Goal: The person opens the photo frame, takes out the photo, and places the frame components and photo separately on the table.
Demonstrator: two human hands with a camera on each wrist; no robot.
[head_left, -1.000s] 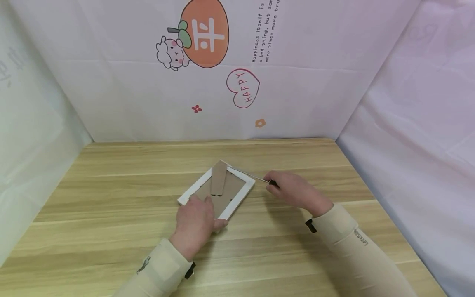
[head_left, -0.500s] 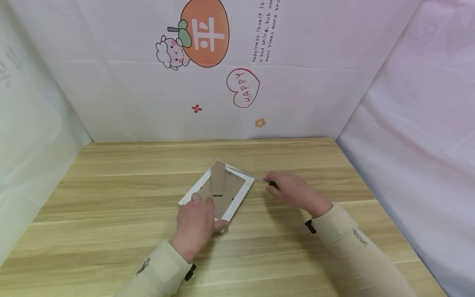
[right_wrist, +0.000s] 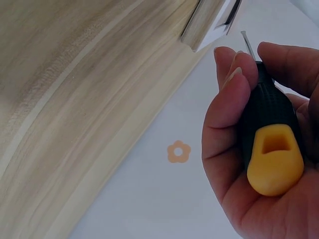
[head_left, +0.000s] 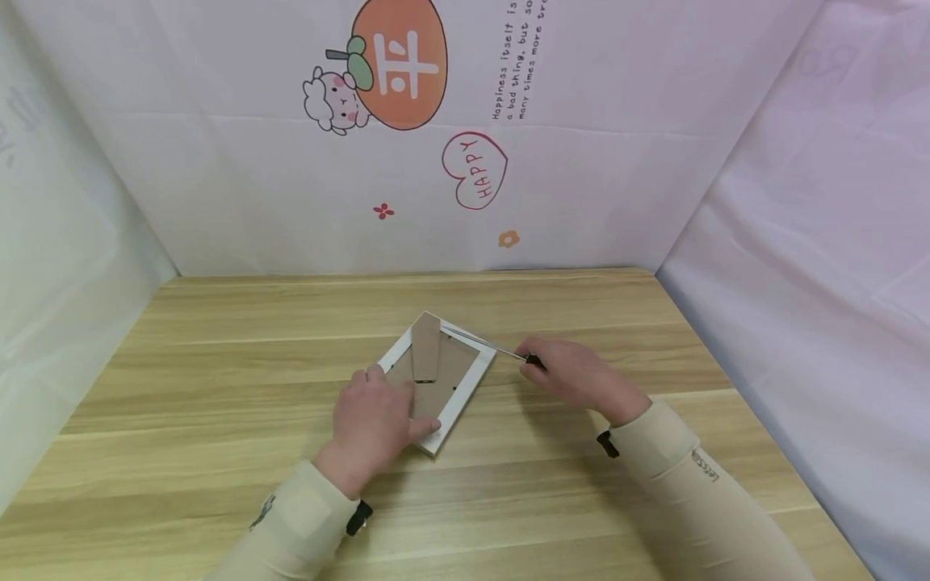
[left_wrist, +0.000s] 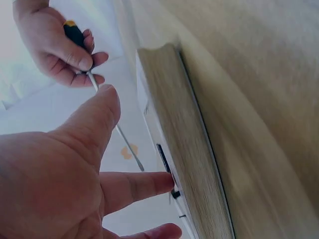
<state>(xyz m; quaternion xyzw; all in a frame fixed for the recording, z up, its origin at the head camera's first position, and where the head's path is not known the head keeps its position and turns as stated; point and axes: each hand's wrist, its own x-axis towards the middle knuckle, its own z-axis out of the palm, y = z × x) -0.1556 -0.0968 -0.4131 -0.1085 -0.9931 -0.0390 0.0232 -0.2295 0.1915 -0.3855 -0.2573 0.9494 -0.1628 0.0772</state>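
Right hand (head_left: 570, 375) curled round the screwdriver (right_wrist: 269, 102), pointing it over the far side of the frame (head_left: 466, 391), which lies back-up on the tabletop (head_left: 218, 387), presumably to reach the backing (head_left: 454, 365); left hand (head_left: 372, 417), fingers spread, at the near end, likely steadying.

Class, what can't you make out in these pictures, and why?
Picture frame: front turned away, every view.
Its left corner: behind the left hand, head view.
Wall lettering: cut by the top edge, head view.
Right sleeve lettering: too small, head view.
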